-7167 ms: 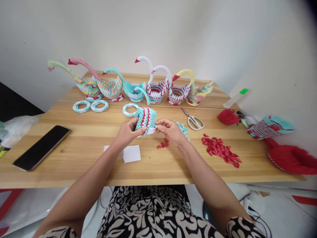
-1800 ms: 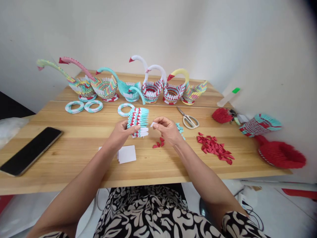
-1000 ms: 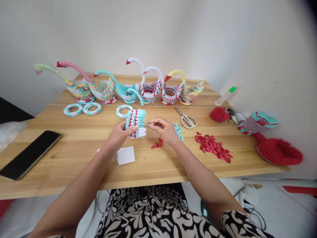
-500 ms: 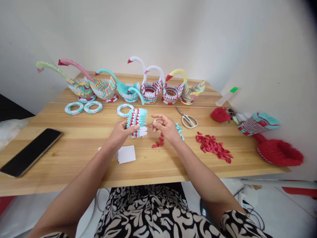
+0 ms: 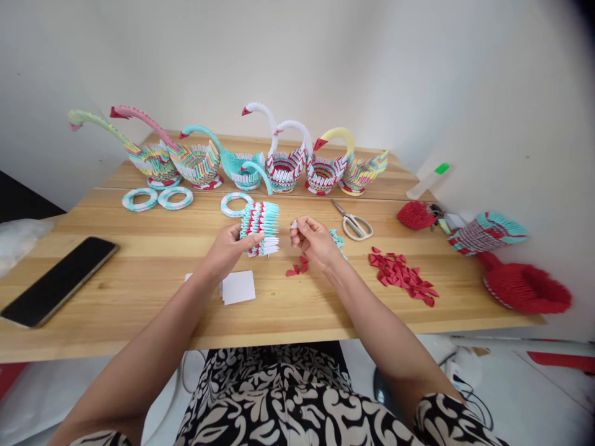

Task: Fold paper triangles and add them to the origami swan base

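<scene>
My left hand (image 5: 229,249) grips a round paper-origami body (image 5: 260,222) built from rows of turquoise, red and white folded pieces, its pointed tips facing right. The thumb lies over its near side and the other fingers are hidden behind it. A short gap to the right, my right hand (image 5: 313,240) pinches a small white folded paper piece (image 5: 294,225) between thumb and fingertips. Beneath that hand lie a few loose red paper pieces (image 5: 297,267). Turquoise pieces (image 5: 338,240) show partly behind it.
Several finished paper swans (image 5: 284,173) line the back. Turquoise-white paper rings (image 5: 139,199), scissors (image 5: 356,224), a heap of red pieces (image 5: 404,275), white paper slips (image 5: 238,287) and a phone (image 5: 60,280) lie on the wooden table (image 5: 153,272). A red paper swan (image 5: 525,288) stands at right.
My right hand has closed its fingers from a looser pose, and the white piece now stands up in its pinch, slightly farther from the origami body. The left hand keeps its hold.
</scene>
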`<state>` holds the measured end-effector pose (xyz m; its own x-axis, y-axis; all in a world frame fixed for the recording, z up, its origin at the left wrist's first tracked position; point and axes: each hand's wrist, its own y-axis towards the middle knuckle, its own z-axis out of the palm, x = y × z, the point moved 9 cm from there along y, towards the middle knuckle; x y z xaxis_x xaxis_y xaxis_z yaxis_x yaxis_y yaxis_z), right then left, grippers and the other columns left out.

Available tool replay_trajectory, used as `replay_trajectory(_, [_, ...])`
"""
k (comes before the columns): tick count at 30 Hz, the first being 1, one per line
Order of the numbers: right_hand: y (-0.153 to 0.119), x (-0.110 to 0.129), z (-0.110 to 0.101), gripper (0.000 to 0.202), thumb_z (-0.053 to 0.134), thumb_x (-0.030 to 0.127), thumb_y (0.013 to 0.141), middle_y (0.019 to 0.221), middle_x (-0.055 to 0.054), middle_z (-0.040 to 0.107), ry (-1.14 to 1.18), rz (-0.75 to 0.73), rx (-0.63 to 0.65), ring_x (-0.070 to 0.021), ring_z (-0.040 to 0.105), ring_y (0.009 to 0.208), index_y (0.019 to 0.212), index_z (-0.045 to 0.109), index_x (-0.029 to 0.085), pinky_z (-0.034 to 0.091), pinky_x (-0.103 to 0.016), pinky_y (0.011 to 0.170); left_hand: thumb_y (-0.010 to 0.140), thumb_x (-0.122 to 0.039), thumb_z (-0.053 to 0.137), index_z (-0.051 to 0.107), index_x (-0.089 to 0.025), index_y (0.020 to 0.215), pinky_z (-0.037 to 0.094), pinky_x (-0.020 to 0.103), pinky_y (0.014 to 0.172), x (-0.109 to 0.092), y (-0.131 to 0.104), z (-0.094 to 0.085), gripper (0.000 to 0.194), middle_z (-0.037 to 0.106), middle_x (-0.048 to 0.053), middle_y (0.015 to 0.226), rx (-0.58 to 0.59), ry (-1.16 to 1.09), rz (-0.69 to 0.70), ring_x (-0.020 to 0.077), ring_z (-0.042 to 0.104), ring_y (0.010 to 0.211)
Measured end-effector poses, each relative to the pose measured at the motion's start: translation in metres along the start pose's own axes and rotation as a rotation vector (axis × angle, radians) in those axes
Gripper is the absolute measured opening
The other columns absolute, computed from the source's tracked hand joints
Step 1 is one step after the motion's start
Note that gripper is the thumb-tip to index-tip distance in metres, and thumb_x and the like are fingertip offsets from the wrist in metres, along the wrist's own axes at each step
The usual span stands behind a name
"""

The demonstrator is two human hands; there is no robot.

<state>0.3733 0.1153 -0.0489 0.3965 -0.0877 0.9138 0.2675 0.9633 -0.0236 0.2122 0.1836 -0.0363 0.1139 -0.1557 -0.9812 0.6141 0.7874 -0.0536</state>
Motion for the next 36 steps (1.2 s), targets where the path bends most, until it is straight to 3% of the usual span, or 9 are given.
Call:
replay_trajectory(4, [-0.001, -0.003, 0.003, 0.045, 0.087, 0.051, 0.058, 0.067, 0.003, 0.063, 0.034, 0.044, 0.007, -0.0053, 0.055, 0.054, 0.076, 0.064, 0.016, 0.047, -0.018, 0.054, 0.056, -0.042, 0.088, 0.068, -0.014, 0.076, 0.044, 0.025, 0.065, -0.006, -0.002, 0.002, 0.04, 0.066, 0.002, 0.072, 0.003, 0.014, 0.016, 0.014, 0.055, 0.066])
replay_trajectory(11, [-0.003, -0.004, 0.008, 0.039, 0.086, 0.047, 0.064, 0.066, 0.003, 0.065, -0.008, 0.004, 0.067, -0.0049, 0.054, 0.051, 0.075, 0.063, 0.017, 0.045, -0.017, 0.053, 0.057, -0.041, 0.087, 0.069, -0.014, 0.079, 0.044, 0.026, 0.066, -0.007, -0.005, 0.006, 0.039, 0.068, 0.003, 0.075, 0.034, 0.057, 0.006, 0.0154, 0.056, 0.069])
replay_trajectory(17, [-0.004, -0.005, 0.011, 0.045, 0.09, 0.047, 0.056, 0.062, 0.003, 0.066, 0.008, 0.007, 0.072, -0.0059, 0.055, 0.049, 0.074, 0.062, 0.017, 0.045, -0.018, 0.052, 0.058, -0.04, 0.086, 0.069, -0.015, 0.08, 0.045, 0.026, 0.065, -0.007, -0.006, 0.006, 0.038, 0.068, 0.003, 0.075, 0.046, 0.089, 0.012, 0.0157, 0.057, 0.069])
replay_trajectory(20, [-0.004, -0.005, 0.012, 0.043, 0.089, 0.047, 0.058, 0.061, 0.003, 0.065, 0.009, -0.003, 0.091, -0.0056, 0.054, 0.049, 0.075, 0.064, 0.017, 0.044, -0.018, 0.052, 0.058, -0.04, 0.086, 0.069, -0.015, 0.08, 0.046, 0.026, 0.066, -0.009, -0.006, 0.009, 0.037, 0.068, 0.002, 0.076, 0.063, 0.084, 0.019, 0.0148, 0.057, 0.067])
replay_trajectory(25, [-0.003, -0.012, 0.009, 0.046, 0.088, 0.048, 0.061, 0.065, 0.003, 0.065, -0.01, 0.033, 0.111, -0.0059, 0.054, 0.05, 0.091, 0.071, 0.019, 0.046, -0.019, 0.055, 0.058, -0.039, 0.087, 0.069, -0.016, 0.08, 0.047, 0.027, 0.068, -0.012, -0.008, 0.011, 0.036, 0.069, 0.002, 0.078, 0.064, 0.079, 0.028, 0.0151, 0.057, 0.068])
replay_trajectory(36, [-0.006, -0.012, 0.014, 0.042, 0.086, 0.051, 0.062, 0.063, 0.002, 0.063, -0.056, 0.023, 0.123, -0.0061, 0.051, 0.049, 0.083, 0.071, 0.018, 0.045, -0.021, 0.054, 0.062, -0.04, 0.084, 0.07, -0.016, 0.081, 0.049, 0.029, 0.07, -0.011, -0.009, 0.011, 0.034, 0.071, 0.004, 0.08, 0.066, 0.118, 0.032, 0.0179, 0.06, 0.071])
